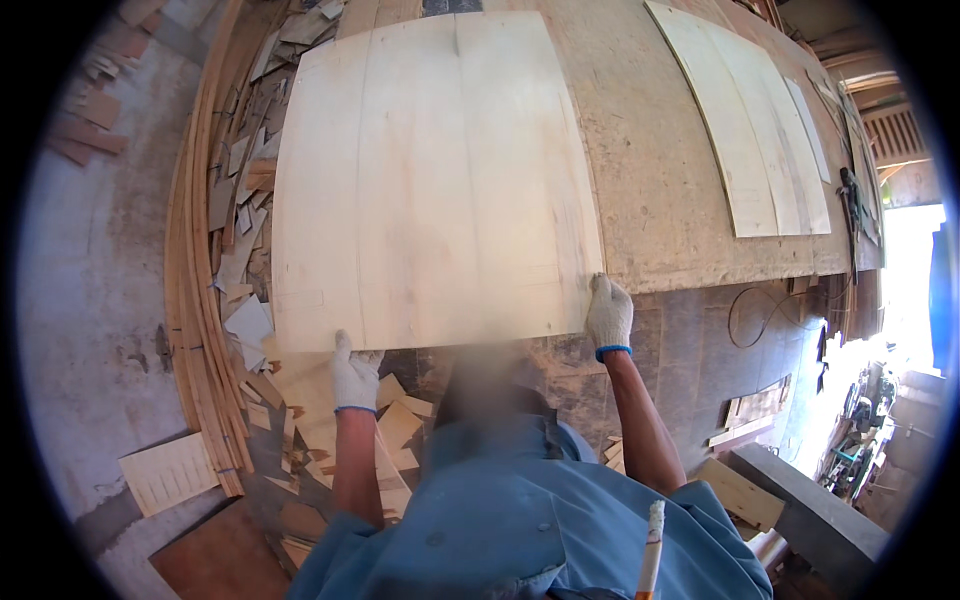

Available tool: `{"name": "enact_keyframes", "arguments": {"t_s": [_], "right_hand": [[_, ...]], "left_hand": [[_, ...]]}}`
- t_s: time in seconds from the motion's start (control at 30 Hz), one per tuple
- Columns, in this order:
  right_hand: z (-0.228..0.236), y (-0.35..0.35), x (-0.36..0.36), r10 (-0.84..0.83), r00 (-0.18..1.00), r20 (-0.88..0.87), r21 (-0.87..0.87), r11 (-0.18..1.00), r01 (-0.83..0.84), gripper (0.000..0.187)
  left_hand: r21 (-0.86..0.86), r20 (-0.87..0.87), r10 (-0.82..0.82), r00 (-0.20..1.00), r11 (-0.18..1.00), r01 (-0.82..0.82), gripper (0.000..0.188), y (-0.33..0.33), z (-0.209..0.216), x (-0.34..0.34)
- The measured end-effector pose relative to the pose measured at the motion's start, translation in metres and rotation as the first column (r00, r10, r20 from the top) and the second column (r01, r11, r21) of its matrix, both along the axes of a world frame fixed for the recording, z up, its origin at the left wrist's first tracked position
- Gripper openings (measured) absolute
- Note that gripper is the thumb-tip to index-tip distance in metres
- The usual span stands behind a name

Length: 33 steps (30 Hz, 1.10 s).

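Observation:
A large pale wooden board (430, 180), with seams running along its length, reaches away from me over the workbench. My left hand (355, 375), in a white knitted glove with a blue cuff, grips its near edge close to the left corner, thumb on top and fingers underneath. At the near right corner my right hand (610, 315), gloved the same way, is closed round the board's edge. The fingers below the board are hidden. A blurred patch covers the middle of the near edge.
Another pale board (745, 130) lies on the brown workbench (680, 230) at the far right. Long bundled wooden strips (195, 270) run along the left, beside heaps of wood offcuts (250, 320). A grey beam (800, 510) stands lower right; a cigarette (652, 545) juts in at the bottom.

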State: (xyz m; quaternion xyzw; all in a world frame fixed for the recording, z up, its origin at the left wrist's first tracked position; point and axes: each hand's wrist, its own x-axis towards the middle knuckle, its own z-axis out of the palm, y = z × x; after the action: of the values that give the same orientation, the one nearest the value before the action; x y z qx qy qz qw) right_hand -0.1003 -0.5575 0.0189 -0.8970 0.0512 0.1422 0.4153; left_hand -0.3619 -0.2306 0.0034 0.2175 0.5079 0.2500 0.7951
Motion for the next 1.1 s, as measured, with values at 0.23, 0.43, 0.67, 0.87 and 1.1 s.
{"name": "enact_keyframes", "arguments": {"t_s": [0.23,0.43,0.67,0.87,1.1], "right_hand": [[-0.007,0.020,0.041,0.118,0.985,0.124,-0.132,0.986,-0.102,0.045],[-0.006,0.032,0.066,-0.027,1.000,-0.007,-0.095,0.995,0.026,0.046],[-0.026,0.044,0.078,0.036,0.978,0.206,-0.085,0.996,-0.019,0.046],[-0.004,0.042,0.047,0.135,0.986,0.095,-0.237,0.965,-0.110,0.044],[-0.008,0.049,0.058,0.106,0.991,0.079,-0.148,0.985,-0.093,0.044]], "left_hand": [[0.026,-0.013,0.003,1.000,1.000,-0.003,0.046,0.019,0.011,0.041],[-0.034,-0.014,0.008,1.000,0.999,-0.009,0.047,0.025,0.018,0.063],[-0.012,-0.084,-0.011,0.996,1.000,0.010,0.048,0.050,0.018,0.089],[-0.083,-0.015,-0.050,0.999,0.995,0.049,0.050,0.036,0.000,0.058],[0.005,-0.153,0.002,0.988,1.000,-0.001,0.051,0.047,0.000,0.073]]}}
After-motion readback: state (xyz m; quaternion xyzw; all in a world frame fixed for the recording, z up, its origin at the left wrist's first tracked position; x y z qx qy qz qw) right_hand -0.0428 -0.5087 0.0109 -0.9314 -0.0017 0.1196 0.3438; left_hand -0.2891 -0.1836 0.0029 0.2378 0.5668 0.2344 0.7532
